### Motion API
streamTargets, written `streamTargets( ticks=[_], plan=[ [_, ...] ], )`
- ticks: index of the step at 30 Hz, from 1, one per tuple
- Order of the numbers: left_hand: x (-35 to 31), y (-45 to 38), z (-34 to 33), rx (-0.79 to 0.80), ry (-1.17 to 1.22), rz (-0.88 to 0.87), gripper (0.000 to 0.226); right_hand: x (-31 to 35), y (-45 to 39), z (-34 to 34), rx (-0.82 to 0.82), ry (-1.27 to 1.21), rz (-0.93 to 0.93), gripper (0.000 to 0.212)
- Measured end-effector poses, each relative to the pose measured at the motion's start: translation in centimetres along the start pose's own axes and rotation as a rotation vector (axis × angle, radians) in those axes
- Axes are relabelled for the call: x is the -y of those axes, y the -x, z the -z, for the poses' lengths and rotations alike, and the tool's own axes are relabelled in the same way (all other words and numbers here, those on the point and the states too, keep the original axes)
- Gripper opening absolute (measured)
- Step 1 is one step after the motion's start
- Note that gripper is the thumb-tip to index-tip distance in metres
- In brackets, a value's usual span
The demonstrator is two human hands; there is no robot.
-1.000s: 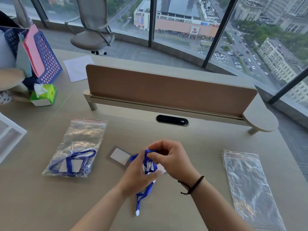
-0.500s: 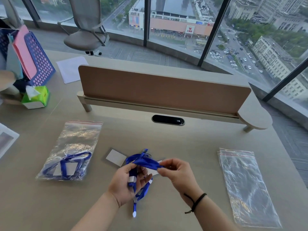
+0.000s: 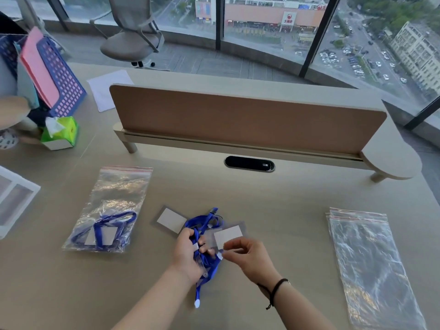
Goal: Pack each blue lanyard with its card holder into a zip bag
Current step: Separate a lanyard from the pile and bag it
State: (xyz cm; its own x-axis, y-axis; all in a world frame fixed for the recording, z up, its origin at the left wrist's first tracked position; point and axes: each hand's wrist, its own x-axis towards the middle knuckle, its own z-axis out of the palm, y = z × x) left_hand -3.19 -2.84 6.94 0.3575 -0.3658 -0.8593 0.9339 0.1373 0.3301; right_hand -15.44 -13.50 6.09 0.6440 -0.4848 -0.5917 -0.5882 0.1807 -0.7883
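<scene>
Outside, storefront sign [image 3: 287, 19] reading "大润发"

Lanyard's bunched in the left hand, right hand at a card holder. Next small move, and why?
Probably lift the card holder against the lanyard: the right hand pinches its corner, the left hand grips the bundle, and empty zip bags lie to the right.

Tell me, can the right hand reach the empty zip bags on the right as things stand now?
Probably yes: the bare desk lies between the right hand and the empty zip bags, though it pinches a card holder.
</scene>
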Motion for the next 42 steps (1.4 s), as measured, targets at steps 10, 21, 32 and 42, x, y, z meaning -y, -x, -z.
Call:
streamTargets(
  ticks=[10,21,32,42],
  plan=[
    [0.1,-3.1,-0.8,-0.101,-0.295,0.073,0.021,-3.3,-10.9,1.7,0.095,1.102,0.211,0.082],
    [-0.2,-4.9,-0.1,-0.061,-0.378,0.057,0.025,-5.1,-10.6,3.6,-0.032,1.183,0.369,0.081],
    [1.1,-3.0,-4.4,0.21,-0.374,-0.044,0.05,1.5,-0.7,2.7,-0.204,0.223,0.129,0.069],
    [4.8,0.0,-8.4,0.35,-0.341,0.0,0.059,1.0,2.3,4.5,-0.417,0.219,0.072,0.073]
  ],
)
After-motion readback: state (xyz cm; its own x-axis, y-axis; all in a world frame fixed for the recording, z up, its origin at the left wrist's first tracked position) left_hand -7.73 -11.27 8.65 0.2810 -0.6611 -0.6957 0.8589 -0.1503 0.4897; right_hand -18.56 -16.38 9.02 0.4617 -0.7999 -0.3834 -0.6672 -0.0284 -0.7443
